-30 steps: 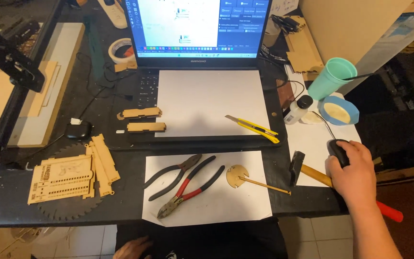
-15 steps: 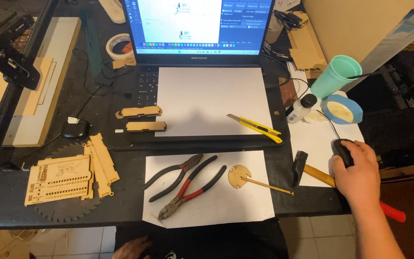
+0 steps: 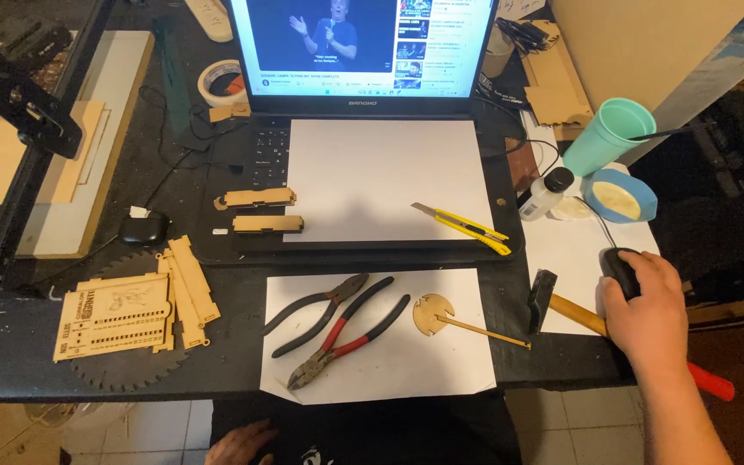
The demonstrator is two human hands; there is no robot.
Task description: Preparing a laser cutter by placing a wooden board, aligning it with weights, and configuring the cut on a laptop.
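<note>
While the right hand (image 3: 647,319) cups the black mouse (image 3: 618,269) at the frame's right, small steady moves suit best. Left hand (image 3: 238,443), bottom edge, rests loosely open, holding nothing

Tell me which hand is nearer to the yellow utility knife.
Right. The right hand rests on the mouse, off to the right of the yellow utility knife. The left hand lies low by the desk's front edge, farther away.

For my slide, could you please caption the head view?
Right hand on black computer mouse; pliers, hammer beside open laptop.
</note>
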